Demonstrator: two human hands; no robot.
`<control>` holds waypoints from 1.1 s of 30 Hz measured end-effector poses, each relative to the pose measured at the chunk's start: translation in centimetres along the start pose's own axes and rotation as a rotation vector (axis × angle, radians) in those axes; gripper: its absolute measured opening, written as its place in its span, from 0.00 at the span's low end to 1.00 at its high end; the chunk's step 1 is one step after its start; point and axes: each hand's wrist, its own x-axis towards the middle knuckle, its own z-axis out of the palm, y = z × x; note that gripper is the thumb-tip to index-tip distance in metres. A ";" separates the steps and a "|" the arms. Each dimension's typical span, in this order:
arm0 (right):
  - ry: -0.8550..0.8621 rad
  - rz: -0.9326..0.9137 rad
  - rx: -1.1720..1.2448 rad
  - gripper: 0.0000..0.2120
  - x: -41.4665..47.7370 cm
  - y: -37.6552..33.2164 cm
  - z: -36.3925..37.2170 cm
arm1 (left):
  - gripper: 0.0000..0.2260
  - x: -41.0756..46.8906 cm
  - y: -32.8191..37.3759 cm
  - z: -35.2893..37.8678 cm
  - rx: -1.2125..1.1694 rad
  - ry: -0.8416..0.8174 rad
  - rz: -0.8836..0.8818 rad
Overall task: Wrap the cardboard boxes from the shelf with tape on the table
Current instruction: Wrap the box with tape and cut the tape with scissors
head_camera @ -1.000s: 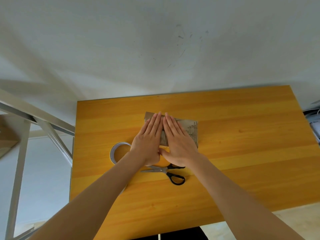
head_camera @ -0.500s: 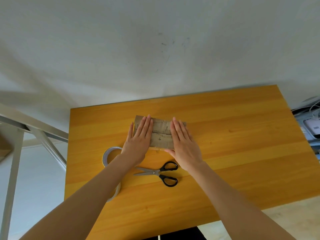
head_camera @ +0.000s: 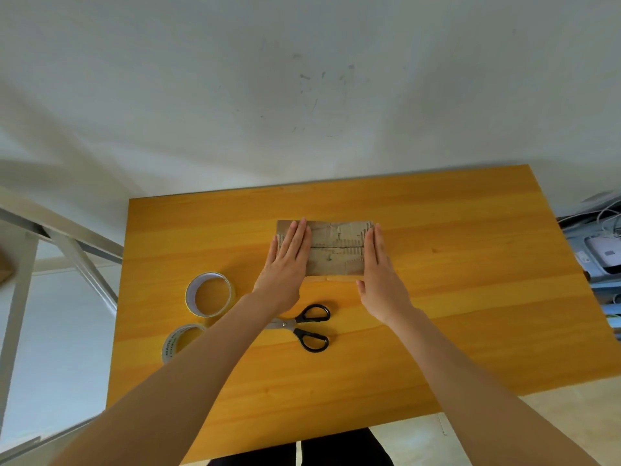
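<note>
Scissors and 2 tape rolls crowd the table's near-left.

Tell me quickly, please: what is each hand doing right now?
Left hand: open, flat on the left end of the cardboard box, gripping nothing.
Right hand: open, flat against the box's right end, gripping nothing.

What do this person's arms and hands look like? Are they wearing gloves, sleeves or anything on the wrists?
Both arms are bare up to the frame's edge: no sleeves show. The left hand and right hand have no gloves, and no rings, watch or bracelet can be seen. Nails look short and unpainted.
</note>
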 end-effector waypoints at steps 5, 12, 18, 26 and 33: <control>0.141 -0.029 -0.146 0.49 -0.8 -1.6 0.2 | 0.48 -3.0 -1.9 -0.6 -0.058 -0.001 -0.064; 0.339 -0.443 -0.075 0.31 -2.2 -6.7 2.5 | 0.44 -9.5 -7.7 1.0 -0.284 -0.021 -0.236; 0.237 -0.591 -0.009 0.23 -3.7 -10.9 6.2 | 0.24 -11.4 -10.6 2.4 -0.163 -0.081 -0.365; 0.020 -0.337 0.196 0.21 -2.8 -14.9 9.2 | 0.12 -11.2 -12.4 3.7 -0.023 -0.111 -0.294; 0.040 -0.273 0.320 0.18 -1.1 -16.7 8.2 | 0.08 -11.3 -14.4 1.8 -0.204 0.053 -0.093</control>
